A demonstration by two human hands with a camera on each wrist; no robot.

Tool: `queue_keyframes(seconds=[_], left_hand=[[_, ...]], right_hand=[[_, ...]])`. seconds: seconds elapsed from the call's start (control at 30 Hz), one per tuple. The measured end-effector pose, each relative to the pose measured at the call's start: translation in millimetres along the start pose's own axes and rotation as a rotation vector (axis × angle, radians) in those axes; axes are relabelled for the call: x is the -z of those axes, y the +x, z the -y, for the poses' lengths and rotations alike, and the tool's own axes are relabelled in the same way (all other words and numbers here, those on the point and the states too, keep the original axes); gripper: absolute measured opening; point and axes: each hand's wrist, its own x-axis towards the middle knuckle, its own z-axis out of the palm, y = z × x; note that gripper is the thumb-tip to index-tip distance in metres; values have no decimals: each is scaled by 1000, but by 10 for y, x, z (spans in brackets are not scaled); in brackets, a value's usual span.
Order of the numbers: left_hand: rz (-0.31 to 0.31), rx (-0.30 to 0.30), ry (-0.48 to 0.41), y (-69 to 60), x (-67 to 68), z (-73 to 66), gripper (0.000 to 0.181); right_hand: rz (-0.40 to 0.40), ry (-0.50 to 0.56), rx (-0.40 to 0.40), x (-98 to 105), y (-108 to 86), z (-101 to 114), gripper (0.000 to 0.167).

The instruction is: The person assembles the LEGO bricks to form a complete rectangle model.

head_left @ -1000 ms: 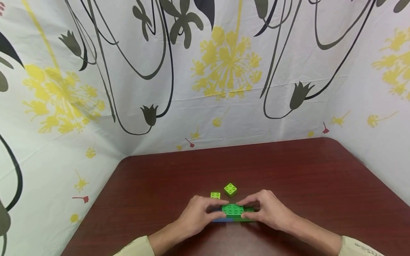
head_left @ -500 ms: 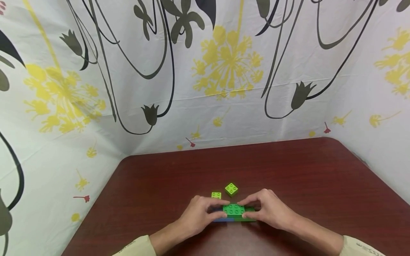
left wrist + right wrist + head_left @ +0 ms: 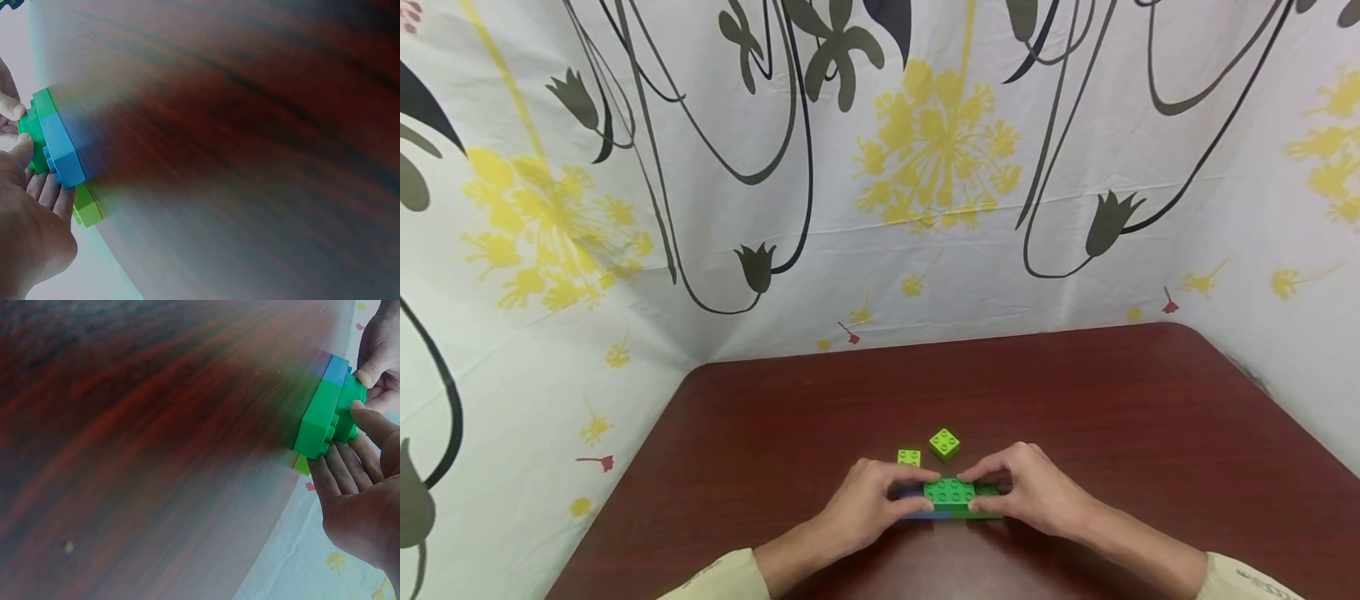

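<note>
A bright green toy building brick (image 3: 950, 495) sits across a blue brick (image 3: 64, 150) and a darker-looking green brick (image 3: 315, 419), which lie end to end on the table. From its left end my left hand (image 3: 867, 502) pinches the upper green brick between thumb and fingers. My right hand (image 3: 1036, 493) pinches the same brick at its right end. In the right wrist view, the right thumb presses the brick's near side. The fingers partly cover the ends of the lower bricks.
Just behind the hands lie two small lime-green bricks, one partly hidden square brick (image 3: 909, 457) and one turned brick (image 3: 944, 443). The dark red-brown table (image 3: 790, 408) meets a white cloth (image 3: 820, 283) with printed flowers at its back and sides.
Both hands keep their hold on the upper green brick with almost no movement. The whole head view has shifted very slightly, so everything appears a little farther right.
</note>
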Motion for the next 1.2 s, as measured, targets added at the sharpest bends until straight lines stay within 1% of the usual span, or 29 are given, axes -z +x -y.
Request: queue_keyframes(seconds=[0.1, 0.23, 0.4, 0.53, 0.67, 0.87, 1.07, 1.2], left_hand=[[2, -2, -6, 5, -5, 9, 31], [1, -7, 12, -2, -15, 21, 31], [-4, -25, 34, -16, -22, 38, 31], [-7, -39, 31, -21, -27, 53, 32], [-6, -35, 22, -14, -29, 54, 32], [-13, -40, 38, -7, -31, 46, 32], [-16, -45, 46, 2, -28, 42, 32], [-10, -37, 45, 5, -18, 36, 32]], right_hand=[[4, 5, -2, 5, 1, 2, 27], [8, 13, -3, 9, 4, 0, 27], [14, 8, 3, 9, 5, -12, 27], [20, 21, -1, 5, 5, -13, 26], [17, 30, -9, -6, 5, -7, 26], [16, 27, -10, -7, 4, 0, 26], [44, 55, -21, 8, 20, 10, 26], [85, 83, -16, 27, 40, 2, 28]])
